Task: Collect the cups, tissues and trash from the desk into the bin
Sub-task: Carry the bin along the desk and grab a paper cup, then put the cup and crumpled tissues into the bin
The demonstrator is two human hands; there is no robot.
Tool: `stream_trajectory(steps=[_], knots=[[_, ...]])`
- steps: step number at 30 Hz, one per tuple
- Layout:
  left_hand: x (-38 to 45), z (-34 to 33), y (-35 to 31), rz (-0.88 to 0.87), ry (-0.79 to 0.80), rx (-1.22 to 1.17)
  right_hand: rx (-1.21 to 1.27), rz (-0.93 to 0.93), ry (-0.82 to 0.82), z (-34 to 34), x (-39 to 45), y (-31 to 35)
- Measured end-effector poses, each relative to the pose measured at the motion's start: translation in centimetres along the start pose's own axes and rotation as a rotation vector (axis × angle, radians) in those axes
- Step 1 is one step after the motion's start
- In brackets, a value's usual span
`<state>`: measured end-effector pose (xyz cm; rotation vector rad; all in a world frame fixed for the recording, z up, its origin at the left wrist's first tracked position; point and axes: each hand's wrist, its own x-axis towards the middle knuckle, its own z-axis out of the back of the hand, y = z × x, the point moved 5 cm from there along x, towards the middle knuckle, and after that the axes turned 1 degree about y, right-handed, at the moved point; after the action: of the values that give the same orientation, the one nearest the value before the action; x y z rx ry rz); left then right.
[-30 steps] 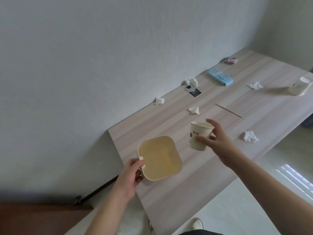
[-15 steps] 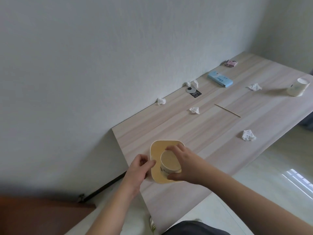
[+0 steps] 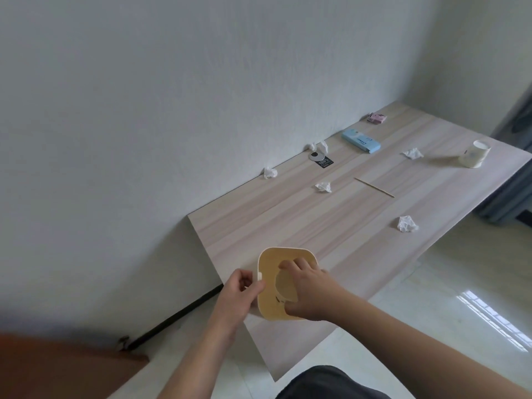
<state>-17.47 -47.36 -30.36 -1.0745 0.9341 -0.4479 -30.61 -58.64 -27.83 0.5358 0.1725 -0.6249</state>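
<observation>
My left hand grips the left rim of a square cream bin held over the near end of the wooden desk. My right hand reaches into the bin, its fingers around a paper cup that sits down inside. A second paper cup stands at the far right of the desk. Crumpled tissues lie at the near right, the middle, the far right and along the wall. A thin wooden stick lies mid-desk.
A blue packet and a small pink wrapper lie at the far end near the wall. A round cable hole with a black label is by the wall. Tiled floor lies to the right, a dark curtain beyond.
My right hand carried the paper cup from above the desk into the bin and pushed it lower. The bin tilted upward and shifted slightly right in my left hand.
</observation>
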Motion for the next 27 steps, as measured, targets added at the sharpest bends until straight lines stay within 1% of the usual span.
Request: stream_trajectory(steps=[3,8,12,17,24,27], knots=[[-1.0,1.2,0.4,-0.012,0.024,0.007,0.003,-0.029,-0.025,-0.4,-1.4,1.3],[-2.6,3.1,1.4,-0.025,0.041,-0.051,0.016,-0.085,-0.084,-0.6,-3.9,3.4],[-3.1,3.7,2.4,-0.034,0.062,-0.081,0.064,-0.151,-0.175,0.0,-6.5,3.6],[-3.3,2.7,2.7,-0.035,0.118,-0.105,0.082,-0.251,-0.29,1.5,-10.4,1.2],[-2.7,-0.9,0.5,-0.074,0.167,-0.125,0.061,-0.337,-0.404,4.4,-14.2,-3.5],[-2.4,-4.0,-0.9,-0.094,0.224,-0.079,-0.033,-0.392,-0.469,5.3,-16.0,-6.1]])
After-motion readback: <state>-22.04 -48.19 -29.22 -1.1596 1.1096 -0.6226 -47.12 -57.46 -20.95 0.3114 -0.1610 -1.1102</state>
